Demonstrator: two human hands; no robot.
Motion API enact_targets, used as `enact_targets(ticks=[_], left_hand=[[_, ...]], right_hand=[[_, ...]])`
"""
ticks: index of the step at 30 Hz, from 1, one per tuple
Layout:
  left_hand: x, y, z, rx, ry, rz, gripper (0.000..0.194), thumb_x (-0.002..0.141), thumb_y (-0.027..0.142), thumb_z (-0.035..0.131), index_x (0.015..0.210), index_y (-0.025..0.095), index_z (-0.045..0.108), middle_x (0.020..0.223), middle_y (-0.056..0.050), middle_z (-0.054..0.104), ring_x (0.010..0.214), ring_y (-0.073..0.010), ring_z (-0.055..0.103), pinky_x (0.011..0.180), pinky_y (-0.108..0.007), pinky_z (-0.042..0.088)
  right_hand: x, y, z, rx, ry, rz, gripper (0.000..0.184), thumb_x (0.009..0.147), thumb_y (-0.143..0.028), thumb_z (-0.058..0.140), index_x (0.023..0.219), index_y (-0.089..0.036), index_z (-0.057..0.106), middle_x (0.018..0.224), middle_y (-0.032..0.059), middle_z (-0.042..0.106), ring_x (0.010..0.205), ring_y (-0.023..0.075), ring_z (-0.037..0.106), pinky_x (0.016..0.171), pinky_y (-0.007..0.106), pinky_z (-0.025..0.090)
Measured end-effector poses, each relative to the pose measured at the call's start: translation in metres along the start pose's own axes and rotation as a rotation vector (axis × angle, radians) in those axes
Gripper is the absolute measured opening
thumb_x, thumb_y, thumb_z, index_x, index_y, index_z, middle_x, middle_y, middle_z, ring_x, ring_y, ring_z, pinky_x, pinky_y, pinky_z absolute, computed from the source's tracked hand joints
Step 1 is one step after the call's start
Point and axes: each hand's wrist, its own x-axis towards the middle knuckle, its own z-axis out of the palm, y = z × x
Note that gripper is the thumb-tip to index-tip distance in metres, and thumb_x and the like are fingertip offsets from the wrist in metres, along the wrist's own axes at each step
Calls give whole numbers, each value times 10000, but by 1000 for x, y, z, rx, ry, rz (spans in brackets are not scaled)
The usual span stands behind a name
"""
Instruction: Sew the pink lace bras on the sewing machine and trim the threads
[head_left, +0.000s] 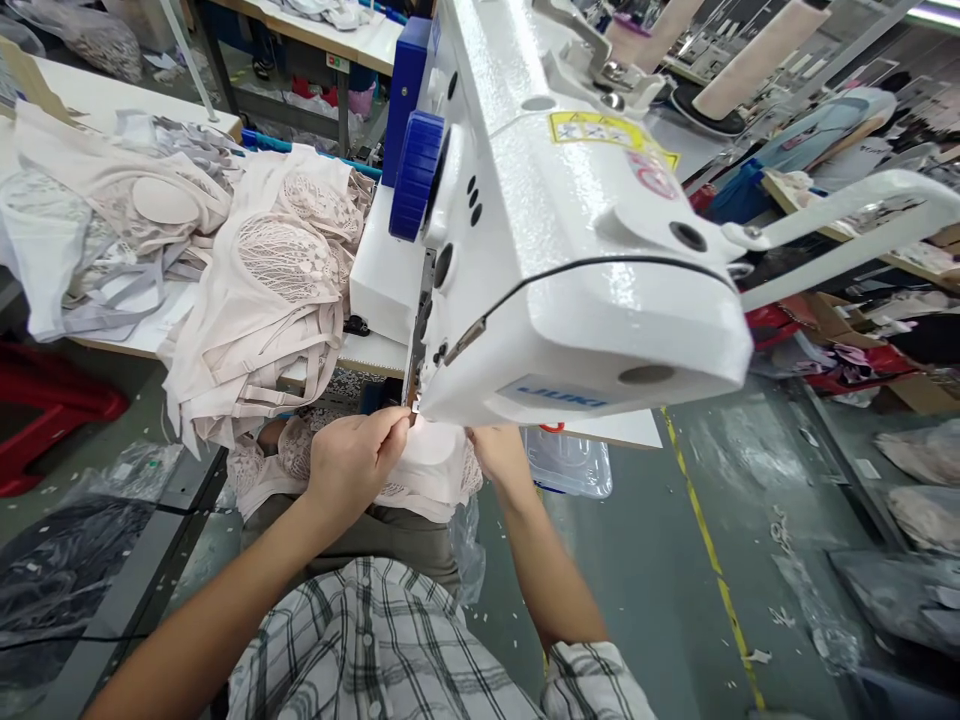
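A pale pink bra (431, 465) lies over my lap and runs up to the needle area of a white sewing machine (600, 320). Thumb and fingers of my left hand (349, 465) pinch its edge close beside the needle area, where a tiny white bit shows at the fingertips. On the bra's other side my right hand (499, 455) grips the fabric; the machine head covers part of its fingers. The stitching point itself is mostly hidden. Lace cups of more pink fabric (296, 445) rest by my left wrist.
Left of the machine, a heap of pink lace bras (277, 260) hangs over the table edge, with grey-white bras (112, 200) beyond. A blue handwheel (416, 175) sticks out leftwards. A clear plastic box (574, 460) is below right, and a red stool (52, 410) stands at left.
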Motion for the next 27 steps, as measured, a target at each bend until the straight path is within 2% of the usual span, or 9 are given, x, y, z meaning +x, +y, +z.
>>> enact_targets(ticks=[4,7,10,13,14,16,17,20,27], left_hand=[[-1,-2,-1,0,-15,61,276,980,282,489,931,207,750,588,5,664,543,-140,590,549,-286,312],[-6,-3,-3,-20,17,154,223,973,274,527,972,195,736,596,13,678,561,-140,612,576,-275,364],[-16,6,-7,-85,0,294,231,929,358,615,1037,169,690,703,-13,715,656,-159,648,640,-277,424],[-28,18,-4,-121,-177,443,512,870,532,647,1179,124,616,893,-84,734,832,-223,663,748,-332,458],[-32,21,-1,-105,-238,473,489,888,513,625,1179,120,611,872,-81,726,811,-224,651,734,-340,447],[-38,22,5,-57,-292,512,245,938,353,556,1043,151,650,706,-31,673,662,-192,589,646,-334,388],[-40,20,8,-38,-292,521,167,942,269,521,936,175,658,634,-12,631,604,-179,547,616,-332,355],[-41,14,10,-18,-247,517,253,941,199,454,748,212,618,564,-2,573,565,-164,489,606,-329,317],[-38,13,3,-33,-158,538,215,931,221,459,810,216,636,553,7,552,559,-155,484,609,-318,318]], right_hand=[[-16,7,3,365,-76,236,289,837,-492,608,798,-206,590,639,-7,608,584,146,585,585,271,536],[-37,10,0,524,-85,248,298,793,-491,702,831,-217,593,688,-26,601,572,115,565,575,243,514],[-67,9,-9,404,38,44,273,804,-493,715,852,-232,652,790,-4,647,693,146,626,667,287,544],[-98,5,-19,89,33,-240,163,842,-417,702,830,-256,725,862,24,710,812,192,679,755,345,566],[-107,3,-21,26,-14,-316,129,852,-387,696,822,-270,742,857,23,727,810,195,693,757,348,574],[-122,-1,-25,-26,-121,-427,72,849,-343,709,827,-297,760,809,8,748,764,189,715,727,335,591],[-127,-3,-26,-45,-154,-476,39,830,-330,733,841,-306,763,788,-1,755,738,186,722,712,327,600],[-136,-8,-26,-145,-168,-599,164,769,-286,801,923,-319,755,776,-27,772,700,176,734,715,305,615],[-139,-1,-27,-141,-189,-692,254,806,-219,756,1028,-340,732,851,-49,775,783,133,739,787,246,599]])
